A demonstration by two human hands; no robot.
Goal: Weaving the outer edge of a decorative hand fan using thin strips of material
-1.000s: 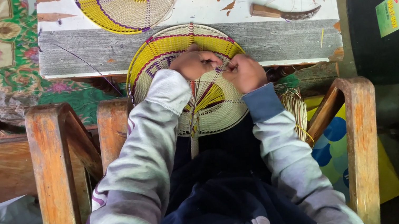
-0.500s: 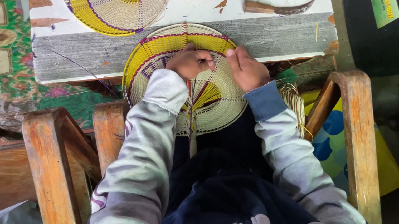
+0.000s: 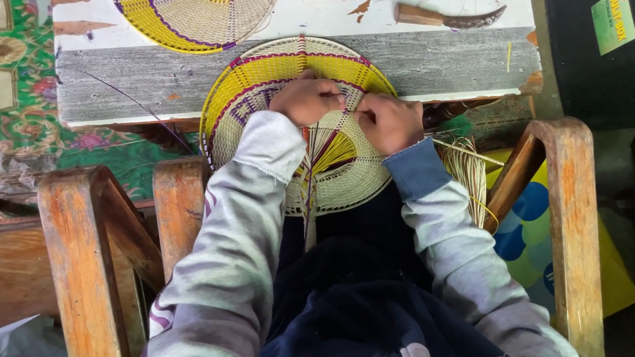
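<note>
Left hand: your left hand (image 3: 308, 100) is curled shut, fingertips pinching strands on the face of the fan (image 3: 301, 126); you seem to be pinning the weave there.
Right hand: your right hand (image 3: 389, 120) is closed too, pinching strands just beside the left; the two hands nearly touch.
Fan: the round woven fan lies under both hands, its far edge resting on the table (image 3: 434, 58) and its near edge over your lap.
Loose strands: a fan-shaped spray of yellow and purple strands (image 3: 327, 156) hangs below your hands. If either pinch slackens, I judge the last passes could spring loose.
Tension: pull unevenly and the band could pucker or a strand could snap; which strand each hand holds cannot be told.
Support: only the far edge is on the table, so a hard tug toward you could slide the fan off.
Knife: a curved knife (image 3: 449, 15) lies beyond your right hand, apart from it; a blind reach forward risks the blade.
Second fan: another fan (image 3: 201, 6) lies beyond your left hand; pushing your work forward could bump it.
Bundle: spare straw (image 3: 465, 172) hangs by your right forearm, where the sleeve could snag it.
</note>
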